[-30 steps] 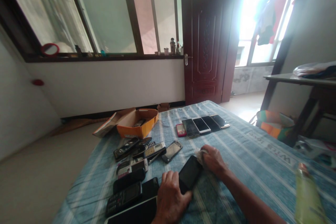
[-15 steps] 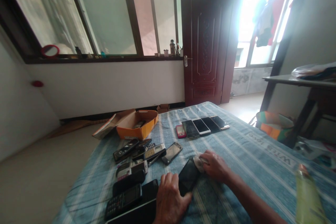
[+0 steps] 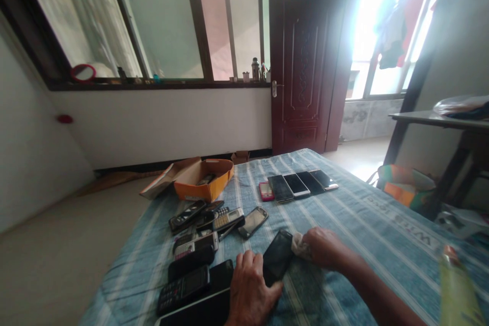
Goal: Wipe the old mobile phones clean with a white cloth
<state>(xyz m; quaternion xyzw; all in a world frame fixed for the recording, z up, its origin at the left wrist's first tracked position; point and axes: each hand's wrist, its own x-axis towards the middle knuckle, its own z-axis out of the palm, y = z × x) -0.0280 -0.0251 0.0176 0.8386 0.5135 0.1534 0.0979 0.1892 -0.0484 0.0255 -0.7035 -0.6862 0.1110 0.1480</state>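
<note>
On the blue striped cloth lies a dark smartphone (image 3: 278, 257), its lower left part between the thumb and fingers of my left hand (image 3: 252, 285). My right hand (image 3: 324, 248) is closed on a crumpled whitish cloth (image 3: 301, 245), just right of the phone's top end. Left of my left hand are several old phones, among them a black keypad phone (image 3: 183, 290) and a silver keypad phone (image 3: 228, 218). A silver-edged phone (image 3: 254, 221) lies beyond my left hand. Further back is a row of several phones beside a small pink one (image 3: 266, 191).
An open orange box (image 3: 204, 181) with something dark inside stands at the bed's back left edge. At the right front is a bottle of yellowish liquid (image 3: 456, 285). A dark table (image 3: 428, 120) stands on the right, near a red-brown door (image 3: 301, 61).
My right hand and the whitish cloth have shifted right, off the phone's top corner, uncovering it. My left hand keeps its hold on the phone. The view has turned slightly left.
</note>
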